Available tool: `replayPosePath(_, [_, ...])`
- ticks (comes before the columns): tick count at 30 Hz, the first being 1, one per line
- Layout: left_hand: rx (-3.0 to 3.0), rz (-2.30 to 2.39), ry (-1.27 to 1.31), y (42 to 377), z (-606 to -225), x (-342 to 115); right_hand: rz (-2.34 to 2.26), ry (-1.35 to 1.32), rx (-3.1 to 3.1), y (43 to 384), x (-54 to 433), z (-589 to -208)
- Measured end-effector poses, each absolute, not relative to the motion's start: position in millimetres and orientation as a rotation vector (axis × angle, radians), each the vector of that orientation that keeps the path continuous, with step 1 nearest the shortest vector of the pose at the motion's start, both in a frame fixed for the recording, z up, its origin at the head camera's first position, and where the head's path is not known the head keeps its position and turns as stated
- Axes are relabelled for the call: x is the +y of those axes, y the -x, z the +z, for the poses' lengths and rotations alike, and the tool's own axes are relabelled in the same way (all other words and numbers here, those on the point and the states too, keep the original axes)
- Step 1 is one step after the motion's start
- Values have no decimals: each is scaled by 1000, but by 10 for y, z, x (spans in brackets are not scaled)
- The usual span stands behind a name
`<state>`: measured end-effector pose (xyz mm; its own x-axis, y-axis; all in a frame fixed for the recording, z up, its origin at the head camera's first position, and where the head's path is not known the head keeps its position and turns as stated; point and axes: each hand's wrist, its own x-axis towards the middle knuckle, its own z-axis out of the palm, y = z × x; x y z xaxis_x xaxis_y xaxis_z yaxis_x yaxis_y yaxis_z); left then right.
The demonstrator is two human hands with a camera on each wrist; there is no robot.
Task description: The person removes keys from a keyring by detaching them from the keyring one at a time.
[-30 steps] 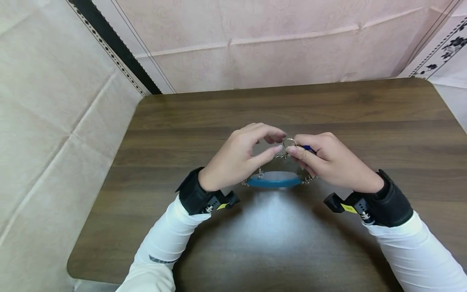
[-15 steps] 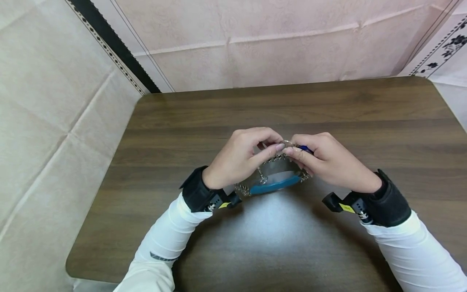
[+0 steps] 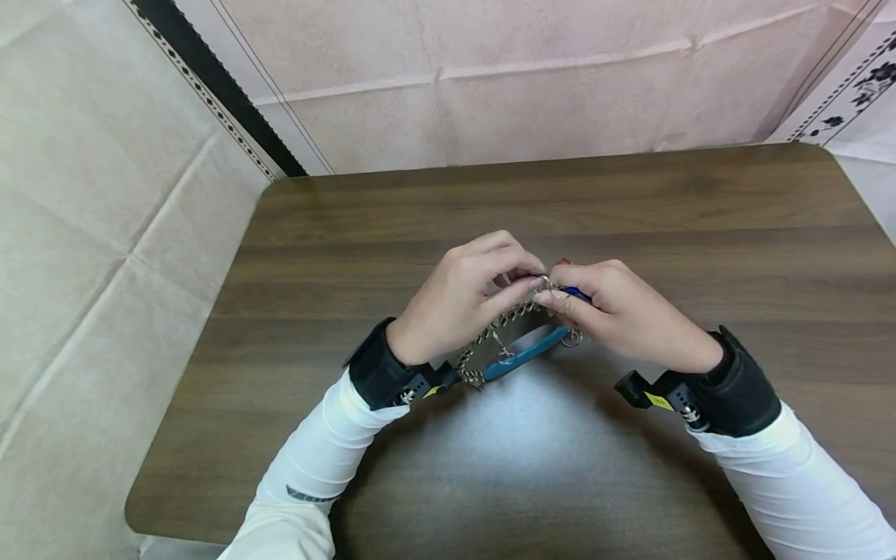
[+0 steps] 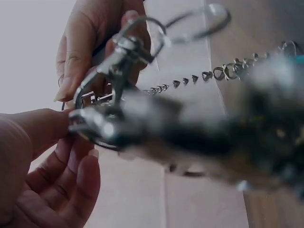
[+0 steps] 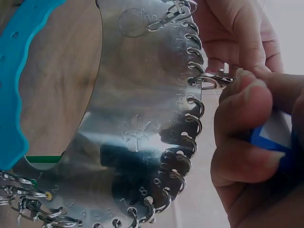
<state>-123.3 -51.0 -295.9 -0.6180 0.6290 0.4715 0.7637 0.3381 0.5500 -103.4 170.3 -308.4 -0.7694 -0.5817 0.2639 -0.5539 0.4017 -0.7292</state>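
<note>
A shiny metal plate (image 5: pixel 128 95) hangs below both hands, with a blue handle (image 3: pixel 528 354) and a curved row of numbered holes carrying rings and clips. My left hand (image 3: pixel 472 295) pinches a metal ring (image 3: pixel 544 281) between thumb and fingertips. Close beside it, my right hand (image 3: pixel 616 307) grips a blue key tag (image 5: pixel 277 137) that its fingers partly cover. A small metal clasp (image 5: pixel 216 80) joins the plate's edge near the fingertips of both hands. Out-of-focus clips (image 4: pixel 114 71) hide part of the grip in the left wrist view.
The brown wooden table (image 3: pixel 392 482) lies beneath the hands. Pale patterned cloth (image 3: pixel 532 78) hangs behind it, with more cloth at the left. A small red item (image 3: pixel 563 262) shows just beyond the right fingertips.
My left thumb and fingers have come together on the ring, from spread apart. Both hands have shifted slightly left. The plate has swung, its left end now lower, and a red item has appeared.
</note>
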Motion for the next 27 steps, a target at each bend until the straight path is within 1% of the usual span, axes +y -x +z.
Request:
replayPosePath(3, [-2410,-1132,1273,1230,-2954,-511,-1346,1042,2585,1030,1697,-3079])
replayPosePath(12, [-2453,-1349,1157,1246,-2987,-511,-1341,988,2543,1023,1685,-3075])
replayPosePath(20, [-2452,-1446,1117,1249,-3015,-484,-1323,950,2520,1039,1700,-3083])
replayPosePath(27, [-2482,-1467,1109,1261,-3024,-489,-1324,1002,2531,1045,1699,-3107])
